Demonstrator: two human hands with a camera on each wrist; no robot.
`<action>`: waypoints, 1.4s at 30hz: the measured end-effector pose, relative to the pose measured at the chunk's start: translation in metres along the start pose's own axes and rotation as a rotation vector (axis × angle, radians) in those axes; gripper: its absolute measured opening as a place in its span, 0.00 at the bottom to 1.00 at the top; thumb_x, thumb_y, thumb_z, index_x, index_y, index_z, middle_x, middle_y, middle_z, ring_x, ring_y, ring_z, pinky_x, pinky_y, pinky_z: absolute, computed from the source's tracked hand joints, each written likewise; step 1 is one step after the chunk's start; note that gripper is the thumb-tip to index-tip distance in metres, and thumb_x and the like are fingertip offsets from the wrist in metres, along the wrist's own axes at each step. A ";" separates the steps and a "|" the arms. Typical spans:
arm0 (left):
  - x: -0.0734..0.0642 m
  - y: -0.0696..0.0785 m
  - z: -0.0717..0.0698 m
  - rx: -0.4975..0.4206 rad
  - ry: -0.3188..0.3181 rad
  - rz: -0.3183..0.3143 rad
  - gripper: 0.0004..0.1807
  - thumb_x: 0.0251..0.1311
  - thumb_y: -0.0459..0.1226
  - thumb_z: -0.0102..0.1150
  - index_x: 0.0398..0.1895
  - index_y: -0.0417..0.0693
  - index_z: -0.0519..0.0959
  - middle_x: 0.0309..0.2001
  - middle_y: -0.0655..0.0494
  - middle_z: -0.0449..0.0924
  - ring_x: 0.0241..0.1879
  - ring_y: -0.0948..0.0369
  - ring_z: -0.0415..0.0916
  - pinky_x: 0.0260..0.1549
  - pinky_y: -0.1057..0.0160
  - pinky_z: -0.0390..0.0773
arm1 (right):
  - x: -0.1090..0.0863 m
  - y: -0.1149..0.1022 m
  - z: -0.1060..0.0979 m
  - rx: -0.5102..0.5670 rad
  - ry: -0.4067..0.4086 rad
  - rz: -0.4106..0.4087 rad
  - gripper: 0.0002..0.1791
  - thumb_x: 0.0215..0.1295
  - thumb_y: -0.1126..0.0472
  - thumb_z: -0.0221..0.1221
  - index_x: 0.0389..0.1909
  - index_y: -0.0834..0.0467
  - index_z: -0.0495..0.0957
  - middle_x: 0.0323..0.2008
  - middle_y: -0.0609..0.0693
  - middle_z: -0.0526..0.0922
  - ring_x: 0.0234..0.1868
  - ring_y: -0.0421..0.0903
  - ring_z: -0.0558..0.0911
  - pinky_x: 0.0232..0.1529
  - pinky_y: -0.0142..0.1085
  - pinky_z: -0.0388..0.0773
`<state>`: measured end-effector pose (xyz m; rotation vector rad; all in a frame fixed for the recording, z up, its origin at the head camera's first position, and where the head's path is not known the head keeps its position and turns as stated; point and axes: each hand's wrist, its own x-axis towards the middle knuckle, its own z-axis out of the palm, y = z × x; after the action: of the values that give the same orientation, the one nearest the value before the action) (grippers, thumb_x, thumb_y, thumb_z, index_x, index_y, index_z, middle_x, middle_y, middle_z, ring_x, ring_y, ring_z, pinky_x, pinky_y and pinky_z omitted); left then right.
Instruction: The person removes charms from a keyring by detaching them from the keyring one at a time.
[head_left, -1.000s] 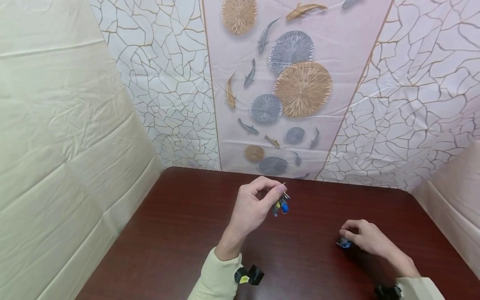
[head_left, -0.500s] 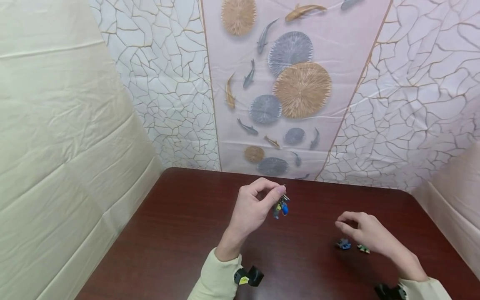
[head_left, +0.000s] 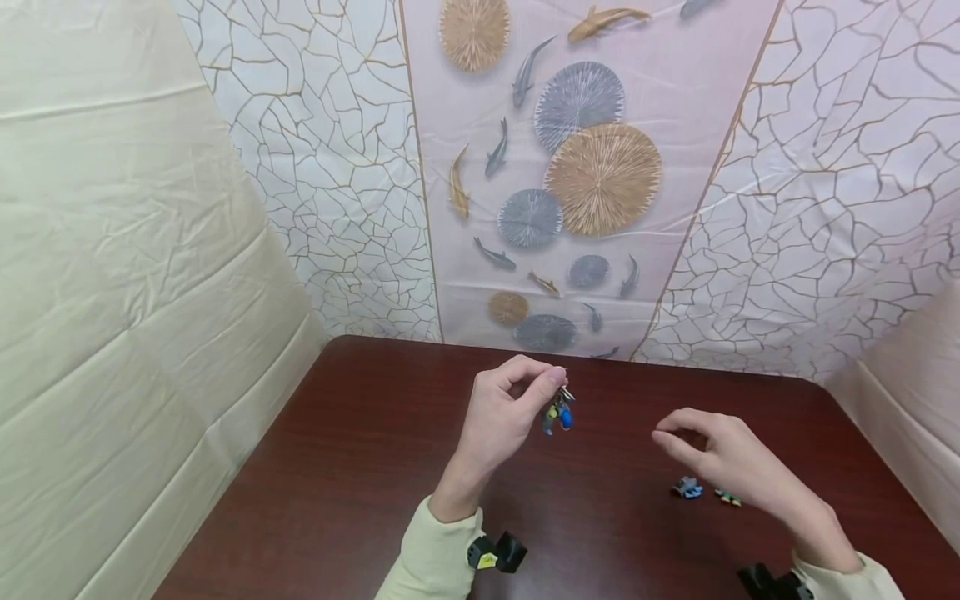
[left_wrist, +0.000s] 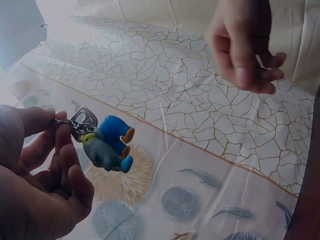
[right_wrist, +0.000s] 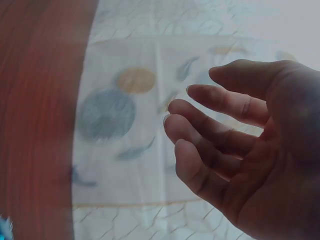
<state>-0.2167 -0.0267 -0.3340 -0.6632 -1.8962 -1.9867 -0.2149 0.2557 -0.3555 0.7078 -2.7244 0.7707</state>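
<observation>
My left hand (head_left: 504, 408) pinches the metal ring of some keychains between thumb and forefinger, above the table. From it hang small figures: a blue one (left_wrist: 114, 131) with orange feet and a grey one (left_wrist: 102, 154) with a light-blue tip, next to metal clasps (left_wrist: 84, 123). My right hand (head_left: 723, 454) hovers over the table with loosely bent fingers and nothing in them, as the right wrist view (right_wrist: 240, 130) also shows. Below it lie a small blue-grey figure (head_left: 687, 487) and a small green one (head_left: 728, 497), apart from each other.
A dark red-brown table (head_left: 390, 450) spans the front. Behind it hangs a cloth (head_left: 600, 175) printed with fish and round leaf shapes. Cream cloth (head_left: 150, 292) walls the left side, and more cloth closes off the right. Each wrist wears a black camera mount (head_left: 498, 552).
My right hand has lifted off the table and moved left and up, uncovering the green figure beside the blue-grey one. My left hand stays nearly in place with the keychains.
</observation>
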 end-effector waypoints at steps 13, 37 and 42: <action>0.000 -0.001 -0.001 0.004 0.005 -0.010 0.09 0.63 0.38 0.63 0.37 0.40 0.85 0.32 0.42 0.86 0.23 0.56 0.83 0.27 0.60 0.83 | 0.005 -0.056 0.000 0.137 0.134 -0.165 0.13 0.61 0.64 0.66 0.34 0.38 0.80 0.31 0.33 0.81 0.30 0.29 0.77 0.26 0.23 0.74; 0.000 0.000 -0.001 0.044 0.008 -0.011 0.09 0.63 0.40 0.63 0.38 0.43 0.86 0.33 0.44 0.86 0.28 0.59 0.80 0.28 0.68 0.79 | 0.032 -0.100 0.037 0.221 0.312 -0.271 0.11 0.58 0.70 0.66 0.38 0.51 0.85 0.31 0.35 0.82 0.25 0.28 0.73 0.25 0.21 0.69; -0.001 0.000 -0.002 0.033 0.000 -0.018 0.09 0.65 0.40 0.62 0.39 0.45 0.85 0.33 0.45 0.85 0.26 0.58 0.77 0.24 0.71 0.74 | 0.035 -0.102 0.044 0.205 0.408 -0.304 0.13 0.54 0.72 0.67 0.38 0.53 0.85 0.29 0.38 0.83 0.26 0.28 0.73 0.26 0.20 0.69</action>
<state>-0.2162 -0.0291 -0.3341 -0.6388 -1.9371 -1.9625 -0.1967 0.1424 -0.3361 0.8715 -2.1342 1.0002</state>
